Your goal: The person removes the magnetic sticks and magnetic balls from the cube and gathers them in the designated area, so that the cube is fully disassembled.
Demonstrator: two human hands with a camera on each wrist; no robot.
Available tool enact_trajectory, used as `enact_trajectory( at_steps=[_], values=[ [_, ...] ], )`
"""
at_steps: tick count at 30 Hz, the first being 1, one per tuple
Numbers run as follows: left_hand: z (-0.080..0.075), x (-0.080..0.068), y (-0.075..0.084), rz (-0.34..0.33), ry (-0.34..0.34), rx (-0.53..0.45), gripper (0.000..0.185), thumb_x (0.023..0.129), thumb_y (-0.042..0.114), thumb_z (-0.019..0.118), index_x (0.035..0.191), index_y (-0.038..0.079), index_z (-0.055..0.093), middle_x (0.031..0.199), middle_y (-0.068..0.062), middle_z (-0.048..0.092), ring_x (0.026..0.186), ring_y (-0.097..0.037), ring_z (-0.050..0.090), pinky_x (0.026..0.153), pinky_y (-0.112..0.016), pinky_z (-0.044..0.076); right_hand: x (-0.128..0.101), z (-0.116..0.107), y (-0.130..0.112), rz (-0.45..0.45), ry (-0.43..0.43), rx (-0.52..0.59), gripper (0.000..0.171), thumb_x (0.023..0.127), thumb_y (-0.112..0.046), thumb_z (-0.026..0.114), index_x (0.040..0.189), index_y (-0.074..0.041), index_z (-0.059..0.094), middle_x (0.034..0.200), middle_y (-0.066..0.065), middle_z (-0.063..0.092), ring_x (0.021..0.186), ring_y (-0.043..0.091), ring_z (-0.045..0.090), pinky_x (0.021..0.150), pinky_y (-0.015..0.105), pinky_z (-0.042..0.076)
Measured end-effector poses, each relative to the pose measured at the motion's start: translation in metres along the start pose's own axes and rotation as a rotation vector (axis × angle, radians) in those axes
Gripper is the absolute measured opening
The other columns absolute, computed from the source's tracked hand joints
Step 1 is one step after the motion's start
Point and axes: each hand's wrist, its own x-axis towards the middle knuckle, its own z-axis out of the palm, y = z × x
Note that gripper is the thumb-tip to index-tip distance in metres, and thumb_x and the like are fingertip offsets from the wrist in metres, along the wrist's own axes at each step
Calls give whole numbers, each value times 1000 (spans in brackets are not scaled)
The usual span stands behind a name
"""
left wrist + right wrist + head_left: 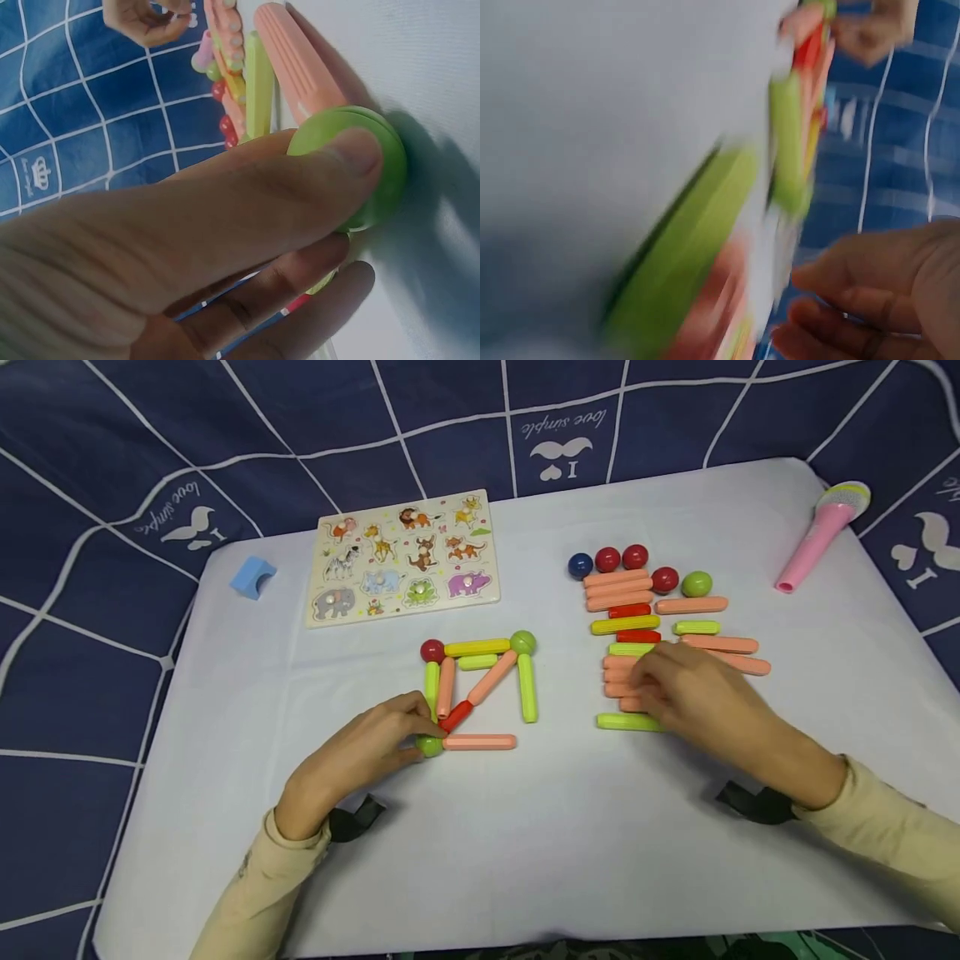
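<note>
Green plastic, glossy and round, is what the left hand [360, 758] pinches: a green ball [430, 745] at the near left corner of a flat stick frame [480, 692], thumb and fingertips curled round it, as the left wrist view shows close up. To do this well, that hand should keep the ball pressed to the tabletop [525, 827] so the corner does not swing, since a salmon stick [479, 742] runs off from the ball toward the other hand and a red stick [456, 716] slants away from it into the frame. The right hand [693, 693] lies over the loose stick pile [660, 635], fingers bent down among the salmon pieces; whether it grips one I cannot tell, and its wrist view is blurred. A light, straight lift would avoid scattering the neighbours.
</note>
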Motion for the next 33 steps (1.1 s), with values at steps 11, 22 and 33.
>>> enact_trajectory(
  at_steps=[11,22,33],
  values=[
    [3,-1,-6,36,6,-63,25,75,-2,83,97,8,77,98,3,60,90,-12,61,76,-29,56,51,62,-104,-281,-290,67,40,85,-20,79,119,-3,67,107,8,68,93,19,63,77,31,57],
    [0,-2,-7,35,1,-74,21,75,-1,83,91,9,75,99,3,59,90,-11,60,75,-28,56,61,82,-118,-370,-152,5,28,83,-20,80,105,-3,72,93,5,66,82,17,60,72,27,55],
    [1,4,0,25,-45,-55,20,76,2,84,90,10,73,97,4,58,88,-11,57,74,-27,54,59,83,-114,-458,-129,-58,19,84,-11,73,99,1,71,85,6,65,74,16,58,68,23,52]
  ],
)
